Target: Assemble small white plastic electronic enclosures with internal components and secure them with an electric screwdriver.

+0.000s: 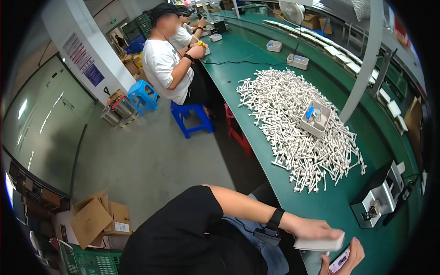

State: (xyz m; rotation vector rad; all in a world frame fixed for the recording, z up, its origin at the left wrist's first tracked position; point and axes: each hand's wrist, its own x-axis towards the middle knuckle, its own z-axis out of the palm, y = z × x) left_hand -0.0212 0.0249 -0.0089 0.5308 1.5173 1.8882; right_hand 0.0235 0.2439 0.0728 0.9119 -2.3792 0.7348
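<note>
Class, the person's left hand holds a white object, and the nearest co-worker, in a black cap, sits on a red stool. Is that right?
Not quite: the head view shows the nearest co-worker, in a black cap, on a blue stool. The left hand does hold a white object.

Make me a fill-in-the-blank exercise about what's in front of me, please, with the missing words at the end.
1. The left hand holds a blurred, box-shaped thing coloured ____.
2. The white parts lie heaped on a table coloured ____.
3. The nearest co-worker sits on a stool coloured ____.
4. Left or right: in the picture, the black and silver machine stands to the ____ of the heap's middle.

Missing words: white; green; blue; right.
</note>
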